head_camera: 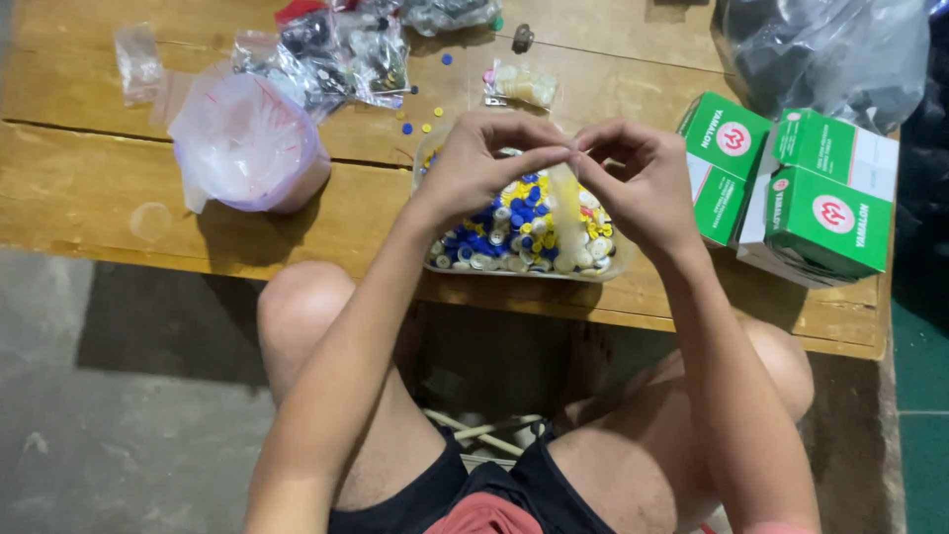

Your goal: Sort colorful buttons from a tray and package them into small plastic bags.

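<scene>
At 3 o'clock on the worn wooden table (89, 198) sit 3 green-and-white cardboard boxes (791, 188) with round red-and-white emblems, and at 10 o'clock a crinkled translucent plastic bag (247, 143) of white pieces. At centre, a clear shallow tray (618, 262) holds glossy blue, yellow and white caps. Just above it, the left hand (479, 163) and right hand (638, 178) meet fingertip to fingertip, pinching something too small to identify.
</scene>
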